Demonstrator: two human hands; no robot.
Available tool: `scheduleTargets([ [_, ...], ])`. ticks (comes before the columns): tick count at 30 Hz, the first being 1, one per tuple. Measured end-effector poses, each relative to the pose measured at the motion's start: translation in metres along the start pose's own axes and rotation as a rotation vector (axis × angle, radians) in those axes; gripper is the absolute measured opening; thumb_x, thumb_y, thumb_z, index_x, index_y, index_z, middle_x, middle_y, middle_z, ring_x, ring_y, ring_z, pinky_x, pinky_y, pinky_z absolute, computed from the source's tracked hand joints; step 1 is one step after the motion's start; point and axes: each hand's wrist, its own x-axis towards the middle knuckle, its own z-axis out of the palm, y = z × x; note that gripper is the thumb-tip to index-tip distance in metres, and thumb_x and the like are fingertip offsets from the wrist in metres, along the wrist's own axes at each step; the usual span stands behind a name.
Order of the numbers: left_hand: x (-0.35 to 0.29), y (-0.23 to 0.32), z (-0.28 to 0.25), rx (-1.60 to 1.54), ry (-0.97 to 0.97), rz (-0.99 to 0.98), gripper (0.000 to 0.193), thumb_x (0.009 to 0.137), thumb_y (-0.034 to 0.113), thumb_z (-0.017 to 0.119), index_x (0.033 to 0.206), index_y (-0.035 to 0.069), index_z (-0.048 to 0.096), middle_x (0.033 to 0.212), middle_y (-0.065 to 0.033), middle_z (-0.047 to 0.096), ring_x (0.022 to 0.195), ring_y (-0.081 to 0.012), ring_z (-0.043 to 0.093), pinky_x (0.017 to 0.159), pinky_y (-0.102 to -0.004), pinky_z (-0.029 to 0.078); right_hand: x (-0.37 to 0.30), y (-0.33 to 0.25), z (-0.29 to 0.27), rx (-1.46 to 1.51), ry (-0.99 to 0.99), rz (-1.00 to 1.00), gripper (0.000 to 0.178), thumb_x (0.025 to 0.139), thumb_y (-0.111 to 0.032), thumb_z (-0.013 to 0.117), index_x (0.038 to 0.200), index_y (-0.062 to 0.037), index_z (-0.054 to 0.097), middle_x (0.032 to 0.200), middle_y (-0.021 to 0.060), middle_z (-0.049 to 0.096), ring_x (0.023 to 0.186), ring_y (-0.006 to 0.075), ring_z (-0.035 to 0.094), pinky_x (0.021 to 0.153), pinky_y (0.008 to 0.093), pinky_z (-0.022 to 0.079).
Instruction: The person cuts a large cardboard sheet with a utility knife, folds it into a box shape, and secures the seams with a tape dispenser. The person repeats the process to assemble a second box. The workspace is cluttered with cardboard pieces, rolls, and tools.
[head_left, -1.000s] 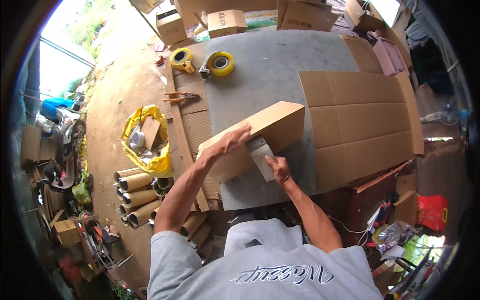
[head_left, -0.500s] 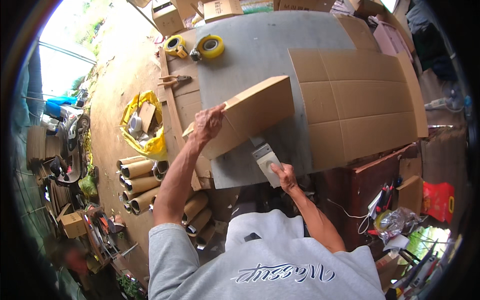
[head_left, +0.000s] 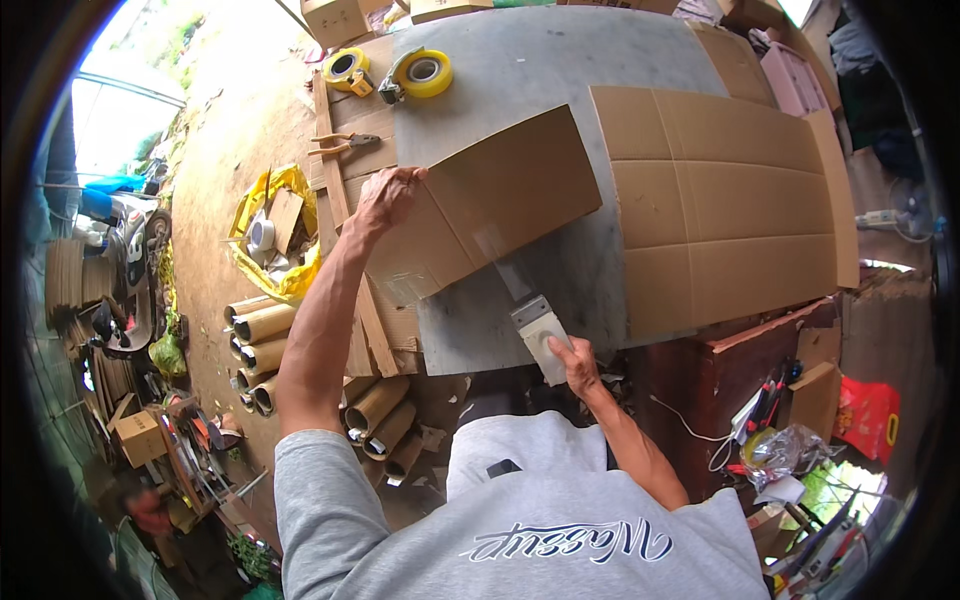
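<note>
**Brown carton tipped up, clear strip running to the tool**

In the head view, the work looks partway along. Shiny clear patches, apparently tape, lie at the carton's lower left, and the strip, likely tape too, reaches from its lower edge down to the tool. As far as shows, that strip is what is left unfinished: it is not yet parted from the tool. The sheet on the right lies flat, creased and unfolded.

The carton is plain tan with straight edges. A crease crosses its broad face, leaving a smaller part at left and a larger one at right. It tilts above the grey surface, left of the sheet and just apart from it; whether its underside touches the surface cannot be told.

Of the hands, the left has its fingers curled tight at the carton's upper left edge, seemingly gripping it; the thumb is hard to make out. The right is wrapped around the pale tool, thumb along its top, near the surface's front edge. Tape rolls and pliers lie beyond the left hand.
</note>
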Motion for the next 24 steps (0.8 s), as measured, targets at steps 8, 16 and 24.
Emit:
scheduleTargets([
  [8,0.017,-0.01,-0.01,0.006,-0.108,-0.027,0.042,0.107,0.042,0.046,0.111,0.01,0.073,0.089,-0.0272,0.067,0.088,-0.0473,0.066,0.078,-0.05,0.052,-0.017,-0.034,0.018,0.081,0.035,0.007,0.06,0.093,-0.054,0.064,0.103,0.0051,0.073,0.082,0.009,0.07,0.076,0.0152,0.061,0.071,0.0334,0.049],
  [16,0.016,-0.005,-0.016,-0.002,-0.14,-0.051,0.045,0.107,0.043,0.046,0.098,0.007,0.07,0.084,-0.0259,0.065,0.086,-0.0482,0.064,0.077,-0.0508,0.05,-0.041,-0.051,0.012,0.04,0.023,0.021,0.056,0.094,-0.05,0.065,0.101,0.0054,0.073,0.08,0.0076,0.07,0.075,0.0135,0.06,0.068,0.0317,0.049],
  [24,0.002,-0.009,-0.002,0.028,-0.078,-0.036,0.044,0.107,0.044,0.044,0.116,0.013,0.074,0.096,-0.0248,0.07,0.092,-0.0453,0.068,0.08,-0.0508,0.053,-0.098,-0.128,0.012,-0.031,0.079,-0.006,0.055,0.096,-0.049,0.064,0.095,0.0053,0.072,0.075,0.0064,0.068,0.07,0.0125,0.059,0.065,0.0307,0.047],
])
